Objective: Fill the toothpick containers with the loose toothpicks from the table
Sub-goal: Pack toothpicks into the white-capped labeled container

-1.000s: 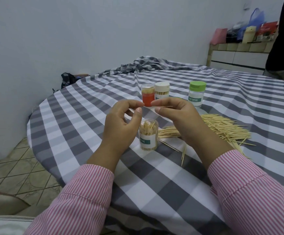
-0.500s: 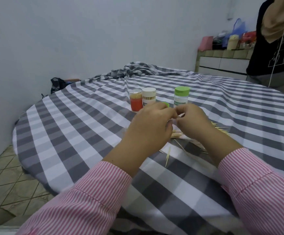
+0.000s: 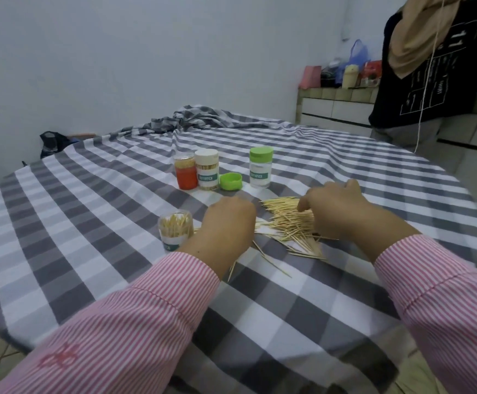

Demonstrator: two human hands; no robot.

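the open container (image 3: 175,230) stands uncapped at the near left of the bench (image 3: 69,223), just left of the left hand (image 3: 225,226). it already holds a good bundle of toothpicks standing on end, though from this angle i cannot tell whether it is packed tight or has room left. its likely cap, the loose green lid (image 3: 231,181), lies upside down farther back, between the white-capped container (image 3: 207,169) and the green-capped container (image 3: 260,166). the white-capped one shows toothpicks through its wall and looks filled and closed. the orange container (image 3: 185,172) at far left also seems stocked under its clear top. the green-capped one looks pale and possibly empty inside, but that is hard to judge.

what is left is plain: a sizeable toothpick pile (image 3: 285,220) is spread on the cloth in front of both hands, with a few strays (image 3: 274,261) lying nearer the person. so the job reads as roughly midway, with one container part filled and perhaps another to do.

the right hand (image 3: 336,209) rests on the pile with fingers curled down into the sticks, apparently gathering a bunch. the left hand is loosely fisted at the pile's left edge; its fingers are hidden behind the knuckles, so i cannot tell whether its grip holds anything.
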